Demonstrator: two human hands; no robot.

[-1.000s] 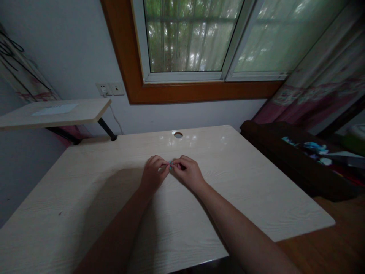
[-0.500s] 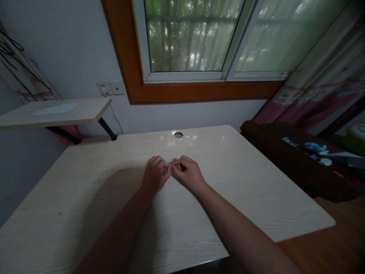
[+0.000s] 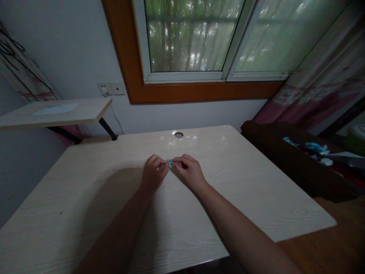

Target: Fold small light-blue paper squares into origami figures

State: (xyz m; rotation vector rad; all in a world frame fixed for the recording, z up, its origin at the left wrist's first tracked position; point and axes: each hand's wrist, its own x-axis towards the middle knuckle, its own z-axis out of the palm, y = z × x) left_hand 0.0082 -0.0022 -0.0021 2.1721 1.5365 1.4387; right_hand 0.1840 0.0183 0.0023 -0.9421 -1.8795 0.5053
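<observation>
A small teal piece (image 3: 170, 163), shaped somewhat like a little bow, is held between my fingertips over the middle of the desk; its exact kind and material are too small to make out. My left hand (image 3: 154, 172) pinches its left side between thumb and index finger. From the other side, my right hand (image 3: 189, 169) pinches the right end in the same way, its other fingers curled. Both forearms reach in from the bottom edge, low over the pale wood-grain desk (image 3: 245, 182).
At the back left a raised shelf (image 3: 94, 114) on black legs carries a flat sheet (image 3: 56, 109). A round cable hole (image 3: 178, 135) lies near the desk's rear edge. To the right stands a dark brown piece of furniture (image 3: 268, 152) with items on it.
The teal piece, mostly covered by my fingers before, now shows between them. My hands have shifted slightly, with the fingertips a little further apart and straighter.
</observation>
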